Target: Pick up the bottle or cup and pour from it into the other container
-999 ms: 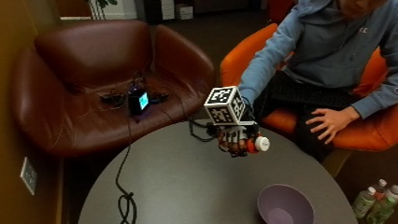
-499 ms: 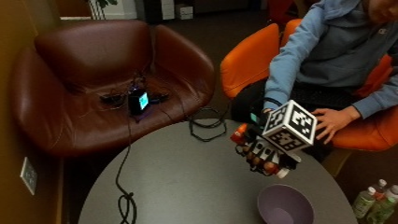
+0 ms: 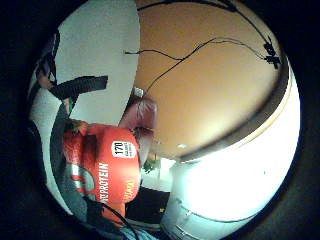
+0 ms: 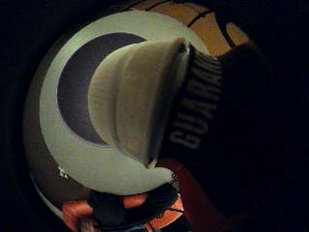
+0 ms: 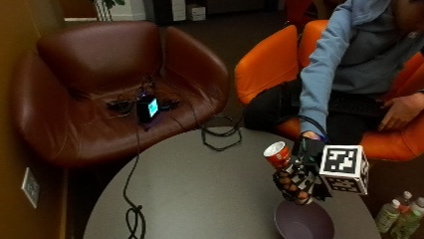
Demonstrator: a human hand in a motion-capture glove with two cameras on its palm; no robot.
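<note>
Your gloved right hand (image 5: 299, 175) grips the red bottle (image 5: 278, 155), lower right of frame. It's tilted above the purple bowl (image 5: 305, 222).

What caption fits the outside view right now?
Gloved right hand holds a red bottle tilted above the purple bowl on the round grey table.

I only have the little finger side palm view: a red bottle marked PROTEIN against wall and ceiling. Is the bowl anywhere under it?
Observer: Yes. In the thumb side palm view the white cap of the bottle points into the purple bowl.
Operator: Cap on or off?
Observer: On; it covers the mouth.
Operator: How is the bottle tilted?
Observer: The outside view shows the gloved right hand gripping it above the table, base tipped up, cap end down toward the bowl.
</note>
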